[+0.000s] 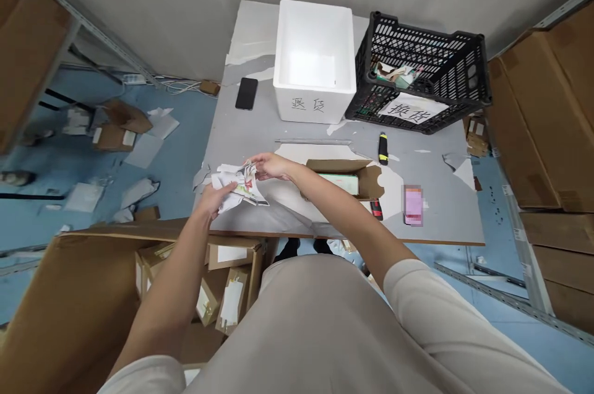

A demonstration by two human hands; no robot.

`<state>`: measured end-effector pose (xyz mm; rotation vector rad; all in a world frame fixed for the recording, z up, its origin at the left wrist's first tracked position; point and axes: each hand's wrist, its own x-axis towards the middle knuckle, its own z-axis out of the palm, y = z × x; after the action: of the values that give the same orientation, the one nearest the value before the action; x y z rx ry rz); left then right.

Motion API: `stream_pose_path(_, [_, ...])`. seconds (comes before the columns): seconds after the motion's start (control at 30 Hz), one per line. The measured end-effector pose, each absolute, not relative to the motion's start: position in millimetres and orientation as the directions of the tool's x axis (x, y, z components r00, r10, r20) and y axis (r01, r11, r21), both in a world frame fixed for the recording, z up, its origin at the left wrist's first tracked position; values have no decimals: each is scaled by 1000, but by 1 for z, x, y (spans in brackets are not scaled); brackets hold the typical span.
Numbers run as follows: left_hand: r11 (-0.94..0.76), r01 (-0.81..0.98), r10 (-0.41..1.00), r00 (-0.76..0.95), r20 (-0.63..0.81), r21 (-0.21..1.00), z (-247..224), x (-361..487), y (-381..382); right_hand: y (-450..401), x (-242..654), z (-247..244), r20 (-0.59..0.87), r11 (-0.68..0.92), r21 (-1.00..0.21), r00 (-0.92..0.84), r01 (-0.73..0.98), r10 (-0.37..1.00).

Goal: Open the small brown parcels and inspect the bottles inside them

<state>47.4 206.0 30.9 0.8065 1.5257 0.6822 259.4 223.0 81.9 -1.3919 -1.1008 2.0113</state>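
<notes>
Crumpled white printed paper (244, 187) with red and green marks is held over the left front of the table. My left hand (214, 199) grips its left side, thumb on top. At its upper right edge, my right hand (268, 166) has its fingers closed on the paper. Under my right forearm stands an opened cardboard box (369, 180) with its flaps up. Inside it lies a white box with a green edge (341, 182), partly hidden by the forearm.
At the back stand a white foam bin (315, 103) and a black plastic crate (417, 112) with items inside. A black phone (246, 93), a yellow-black cutter (383, 148), a red-black object (376, 209) and a blurred pink object (413, 205) lie around. A large carton (93, 282) of parcels stands front left.
</notes>
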Motion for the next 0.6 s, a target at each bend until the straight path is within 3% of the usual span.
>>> stream_pose_path(0.07, [623,131,782,-122,-611,771,8,36,206,231,247,75,-610,-529,-789,-295,312,735])
stream_pose_path(0.13, [653,150,755,-207,-622,743,-15,32,207,231,247,76,-558,-412,-774,-211,481,803])
stream_pose_path(0.23, [675,202,734,-282,-618,710,-46,37,212,208,272,93,-298,-130,-801,-199,585,934])
stream_pose_path(0.33, [653,331,757,-279,-591,681,-69,45,217,159,323,118,-49,111,-805,-252,583,966])
stream_pose_path(0.47, [549,593,825,-270,-496,590,-77,48,220,92,408,130,-129,-24,-733,-105,680,986])
stream_pose_path(0.6, [391,823,906,-265,-332,412,-66,51,216,63,468,118,-230,-137,-460,31,877,973])
